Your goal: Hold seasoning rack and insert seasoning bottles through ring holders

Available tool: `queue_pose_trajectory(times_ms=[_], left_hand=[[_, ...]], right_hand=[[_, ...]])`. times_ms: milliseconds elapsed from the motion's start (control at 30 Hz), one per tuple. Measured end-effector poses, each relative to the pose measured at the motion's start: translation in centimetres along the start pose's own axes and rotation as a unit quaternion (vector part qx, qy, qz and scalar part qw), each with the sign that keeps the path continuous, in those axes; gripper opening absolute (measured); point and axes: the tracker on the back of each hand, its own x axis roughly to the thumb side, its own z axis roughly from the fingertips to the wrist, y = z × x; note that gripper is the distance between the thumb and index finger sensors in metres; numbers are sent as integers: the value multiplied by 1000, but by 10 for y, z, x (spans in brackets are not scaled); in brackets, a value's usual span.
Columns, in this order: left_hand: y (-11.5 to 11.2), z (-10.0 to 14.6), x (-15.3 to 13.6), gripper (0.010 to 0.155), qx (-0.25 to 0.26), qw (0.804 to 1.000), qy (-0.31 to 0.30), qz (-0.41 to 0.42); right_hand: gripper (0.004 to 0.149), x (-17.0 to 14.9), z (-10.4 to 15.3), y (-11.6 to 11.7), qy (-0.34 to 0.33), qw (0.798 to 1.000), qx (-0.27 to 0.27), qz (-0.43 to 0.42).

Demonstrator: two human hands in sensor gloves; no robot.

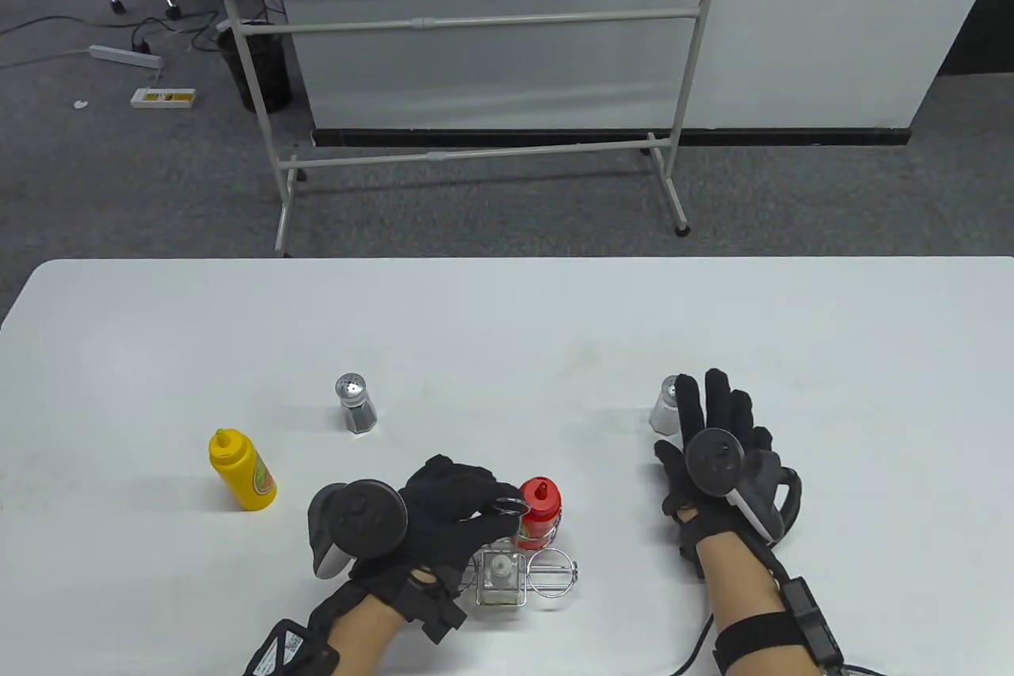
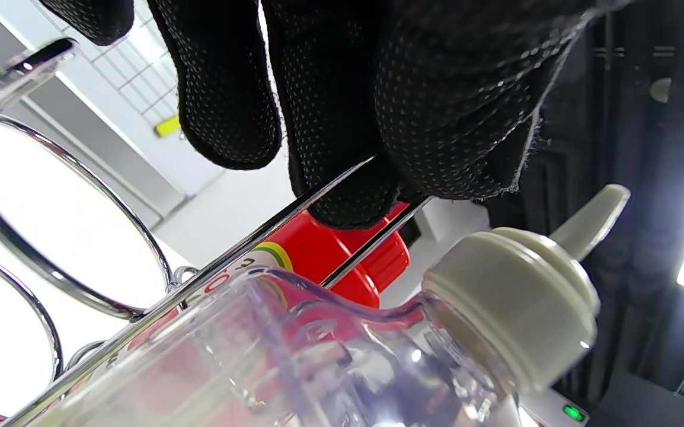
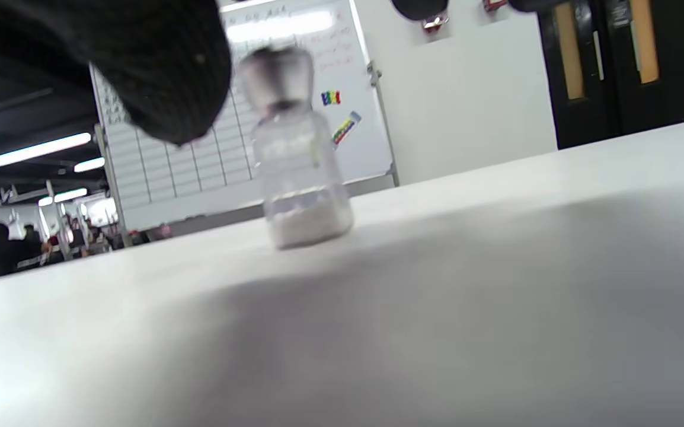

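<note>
A chrome wire seasoning rack (image 1: 547, 569) stands near the table's front edge. A red sauce bottle (image 1: 540, 511) and a clear glass cruet with a cream stopper (image 1: 501, 577) sit in its rings; one front ring (image 1: 554, 571) is empty. My left hand (image 1: 455, 509) grips the rack's top handle; in the left wrist view my fingers (image 2: 342, 136) wrap the wire handle (image 2: 294, 207) above the red cap (image 2: 342, 261) and the stopper (image 2: 514, 296). My right hand (image 1: 713, 430) is open beside a salt shaker (image 1: 665, 408), also in the right wrist view (image 3: 300, 154), fingers not closed on it.
A pepper shaker (image 1: 355, 405) stands at mid-left and a yellow mustard bottle (image 1: 242, 470) further left. The white table (image 1: 507, 327) stretches behind them. A whiteboard stand (image 1: 475, 58) is on the floor beyond the table.
</note>
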Motion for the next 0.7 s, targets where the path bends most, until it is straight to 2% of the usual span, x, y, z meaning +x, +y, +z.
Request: queue_pose_trajectory(times_ms=[167,233,367,533,700], left_hand=[[1,0,-2,40,0,1000,4,4],[1,0,-1,40,-2,1000,4,1],[0,0,-1,40,-4,1000,2,-4],[-1,0,-1,40,-5,1000,1,-6],[-1,0,0,40,-4,1000,2,-12]], right_hand=[[92,4,-5,7,20,998,61,16],[85,5,-5,-2,17,1000,3,-11],[78,6,-7,-7,7,1000,2,-14],[68,12,-10,-10,-17,999,-38,-30],[53,29,-7,-10,-40,990,-132,17]])
